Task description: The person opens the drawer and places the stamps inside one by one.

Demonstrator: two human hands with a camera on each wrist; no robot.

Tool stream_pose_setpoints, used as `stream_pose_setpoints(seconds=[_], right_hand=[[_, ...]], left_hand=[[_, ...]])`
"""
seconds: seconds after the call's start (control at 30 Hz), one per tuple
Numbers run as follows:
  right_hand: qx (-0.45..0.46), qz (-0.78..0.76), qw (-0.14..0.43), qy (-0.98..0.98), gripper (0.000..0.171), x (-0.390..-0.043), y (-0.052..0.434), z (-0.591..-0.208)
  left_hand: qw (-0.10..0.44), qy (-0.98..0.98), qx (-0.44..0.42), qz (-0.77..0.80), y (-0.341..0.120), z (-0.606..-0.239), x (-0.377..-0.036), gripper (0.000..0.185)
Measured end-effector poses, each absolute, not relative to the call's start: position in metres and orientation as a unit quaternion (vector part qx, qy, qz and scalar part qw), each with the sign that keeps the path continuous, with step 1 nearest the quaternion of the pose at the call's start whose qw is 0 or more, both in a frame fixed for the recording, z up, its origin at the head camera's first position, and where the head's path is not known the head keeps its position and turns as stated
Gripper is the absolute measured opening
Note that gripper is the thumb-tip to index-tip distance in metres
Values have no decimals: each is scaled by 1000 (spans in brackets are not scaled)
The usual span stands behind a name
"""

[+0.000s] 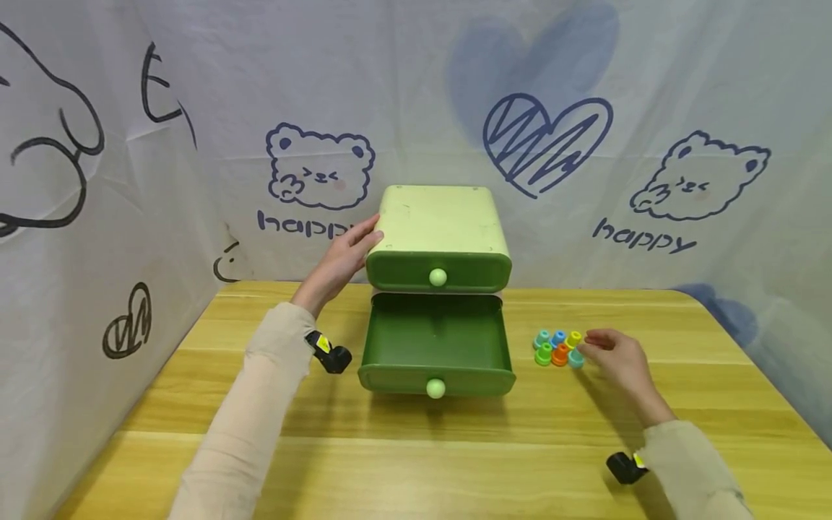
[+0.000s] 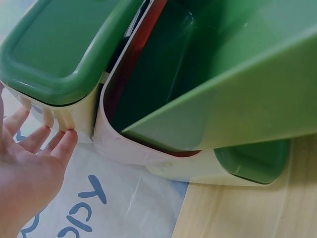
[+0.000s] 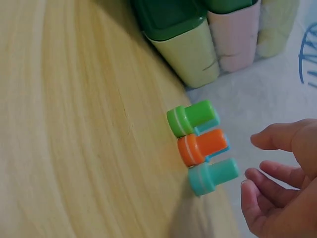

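My left hand [image 1: 341, 263] lies against the left side of a pale cream drawer cabinet [image 1: 442, 220], its fingers fairly straight and touching the wall near the top drawer [image 1: 403, 271]. Below that closed drawer, a green drawer [image 1: 390, 379] is pulled out, with nothing seen inside. My right hand [image 1: 617, 365] hovers beside a cluster of small plastic stamper-shaped pieces. In the right wrist view, its thumb and fingers stand apart, holding nothing, close to a teal piece [image 3: 213, 177], an orange piece [image 3: 200, 146] and a green piece [image 3: 190, 118]. Blue and yellow pieces [image 1: 573, 339] stand behind.
The cabinet stands on a wooden table [image 1: 416, 462], towards its back edge. A white cloth [image 1: 416, 94] with bear and heart drawings hangs behind and to the left. Another green drawer front [image 2: 257, 161] shows closed in the left wrist view.
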State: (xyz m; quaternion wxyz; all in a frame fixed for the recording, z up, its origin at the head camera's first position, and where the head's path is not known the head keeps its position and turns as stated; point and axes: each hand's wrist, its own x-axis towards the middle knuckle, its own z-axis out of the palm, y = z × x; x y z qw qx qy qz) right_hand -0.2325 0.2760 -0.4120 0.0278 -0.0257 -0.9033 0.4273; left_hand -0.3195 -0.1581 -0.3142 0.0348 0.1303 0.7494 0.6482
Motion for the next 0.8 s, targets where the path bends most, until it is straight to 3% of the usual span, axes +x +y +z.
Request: stream_pose_setpoints(seconds=[0.47, 0.8], right_hand=[[-81, 490, -37, -867, 55, -244, 282, -433], [-77, 472, -38, -878, 47, -244, 281, -436]], left_hand=[[33, 748, 129, 650, -156, -314, -319, 57], [30, 754, 125, 645, -156, -314, -318, 57]])
